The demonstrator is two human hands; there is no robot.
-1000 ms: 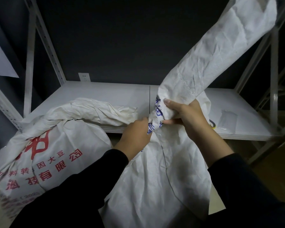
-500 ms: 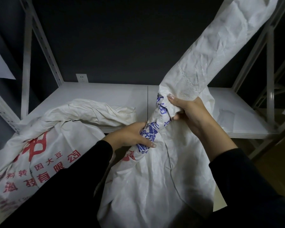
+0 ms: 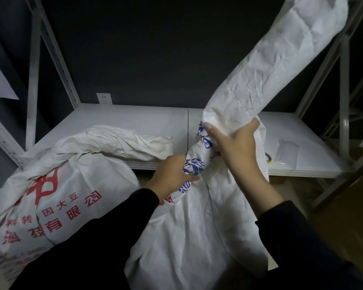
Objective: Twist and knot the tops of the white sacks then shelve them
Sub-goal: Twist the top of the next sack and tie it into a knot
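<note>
Shelf board (image 3: 124, 122) behind the grips. Left hand (image 3: 170, 174) clasps the sack (image 3: 197, 237) at its twisted neck (image 3: 195, 166); right hand (image 3: 235, 147) clasps just above. I would counter-rotate firmly, leaving the long top (image 3: 281, 59) beyond the right grip free for knotting.

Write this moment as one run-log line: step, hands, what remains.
step: sack neck twisted | left hand: grips neck low | right hand: grips neck above | knot: not yet tied | red-print sack: left, top on shelf
</note>
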